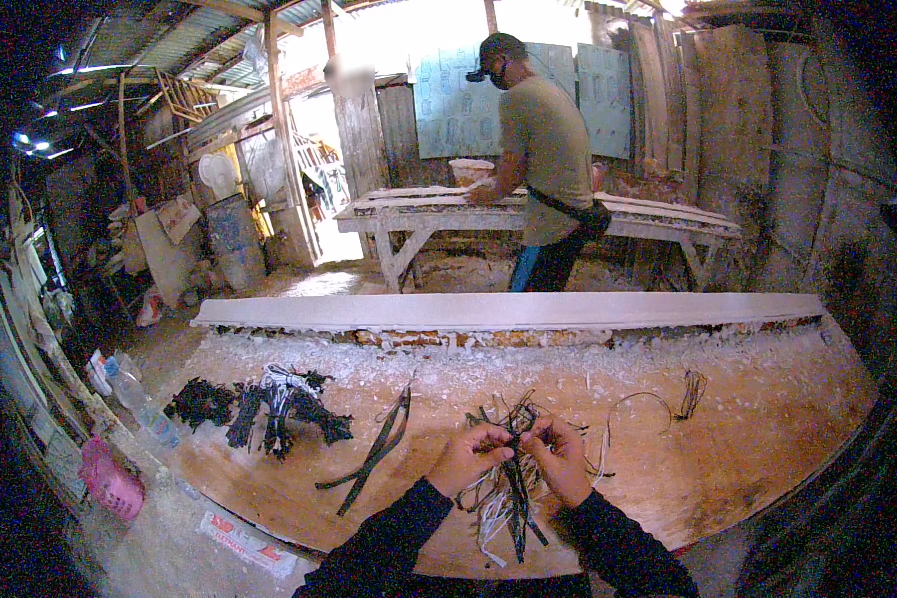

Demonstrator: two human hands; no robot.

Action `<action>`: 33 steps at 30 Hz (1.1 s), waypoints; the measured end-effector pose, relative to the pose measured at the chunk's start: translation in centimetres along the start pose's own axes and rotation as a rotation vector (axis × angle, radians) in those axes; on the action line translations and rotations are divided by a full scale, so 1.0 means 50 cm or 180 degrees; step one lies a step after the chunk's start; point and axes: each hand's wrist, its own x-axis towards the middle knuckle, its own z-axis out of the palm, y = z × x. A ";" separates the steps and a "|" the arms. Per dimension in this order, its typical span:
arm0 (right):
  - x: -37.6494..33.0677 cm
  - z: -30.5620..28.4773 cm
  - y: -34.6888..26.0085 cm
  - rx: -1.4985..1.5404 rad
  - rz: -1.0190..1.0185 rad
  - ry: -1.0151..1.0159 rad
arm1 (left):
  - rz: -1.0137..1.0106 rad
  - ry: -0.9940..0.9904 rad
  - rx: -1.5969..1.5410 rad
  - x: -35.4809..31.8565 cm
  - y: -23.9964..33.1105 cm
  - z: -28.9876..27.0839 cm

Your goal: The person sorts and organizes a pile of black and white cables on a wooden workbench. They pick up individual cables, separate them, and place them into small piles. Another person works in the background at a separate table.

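Note:
My left hand (471, 459) and my right hand (560, 462) meet over the near middle of the wooden table (658, 498). Thumbs and fingers of both are pinched on narrow black strips (519, 506), whose ends hang toward me. Whether the strips are knotted between my fingertips is too small to tell. Under and around my hands lies a loose tangle of white strips (489, 520) and dark ones. Left of it rest a few longer black strips (377, 453), partly crossed. Farther left sit several gathered black bundles (279, 411), one with white strands on top.
A long white plaster-like piece (508, 312) spans the table's far edge, with white crumbs before it. Thin brown strands (693, 395) lie at right. Plastic bottles (135, 394) and a pink bag (110, 478) are beyond the left edge. Another person (553, 140) works at a bench (409, 209) behind.

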 end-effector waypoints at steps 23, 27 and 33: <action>0.005 -0.005 -0.009 0.1642 0.0609 -0.0055 | -0.0236 0.0161 -0.0624 0.009 -0.018 -0.003; 0.005 -0.003 -0.010 0.1566 0.0722 0.0033 | 0.0105 0.0240 -0.0454 0.015 -0.027 -0.011; 0.002 0.001 -0.014 0.1158 0.0753 -0.0176 | 0.0086 0.0245 -0.0369 0.010 -0.024 -0.012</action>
